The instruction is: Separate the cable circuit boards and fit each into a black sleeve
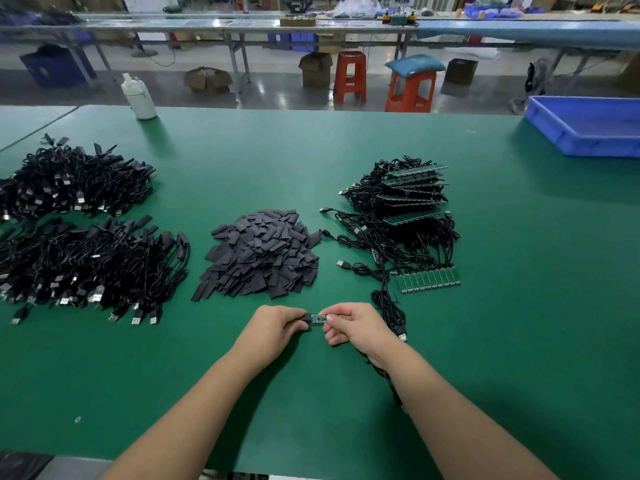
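Near table front edge: left hand [277, 325] pinches black sleeve [304, 319], right hand [349, 323] pinches circuit board [318, 318] btwn them.

On my counter [485, 341] the sleeve pile [259, 254] sits ahead of center, finished cables [79, 230] heaped to its left, board strips with cables [401, 216] to its right, tray [585, 126] far right, bottle [139, 97] behind left.
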Demonstrator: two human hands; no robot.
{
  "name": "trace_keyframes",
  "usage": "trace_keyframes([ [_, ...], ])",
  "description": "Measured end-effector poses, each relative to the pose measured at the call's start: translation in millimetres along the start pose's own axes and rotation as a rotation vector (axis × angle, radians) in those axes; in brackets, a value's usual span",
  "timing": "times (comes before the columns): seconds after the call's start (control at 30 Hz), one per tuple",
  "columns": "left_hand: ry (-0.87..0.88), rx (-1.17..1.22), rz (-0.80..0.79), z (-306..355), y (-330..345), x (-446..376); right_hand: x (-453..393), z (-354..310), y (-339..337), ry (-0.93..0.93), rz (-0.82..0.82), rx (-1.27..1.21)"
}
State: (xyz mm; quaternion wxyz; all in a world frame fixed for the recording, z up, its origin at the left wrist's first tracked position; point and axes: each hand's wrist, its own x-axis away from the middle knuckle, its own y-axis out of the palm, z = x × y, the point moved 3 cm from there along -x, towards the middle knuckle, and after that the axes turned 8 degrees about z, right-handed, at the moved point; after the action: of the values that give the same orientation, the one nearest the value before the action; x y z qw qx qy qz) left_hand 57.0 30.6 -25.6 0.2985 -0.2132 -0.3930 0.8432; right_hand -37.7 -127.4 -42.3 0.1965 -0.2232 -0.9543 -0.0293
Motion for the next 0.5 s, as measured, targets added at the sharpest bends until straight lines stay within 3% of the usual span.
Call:
trace_keyframes([
  [0.23, 0.079, -0.121, -0.097, 5.1, 0.0, -3.0, -0.4, 1.2, 1.8, -0.019, -0.012, 0.044],
  [0.5, 0.125, -0.182, -0.089, 21.9, 14.1, -7.0, -5.0, 4.8, 3.0, -0.011, -0.006, 0.057],
])
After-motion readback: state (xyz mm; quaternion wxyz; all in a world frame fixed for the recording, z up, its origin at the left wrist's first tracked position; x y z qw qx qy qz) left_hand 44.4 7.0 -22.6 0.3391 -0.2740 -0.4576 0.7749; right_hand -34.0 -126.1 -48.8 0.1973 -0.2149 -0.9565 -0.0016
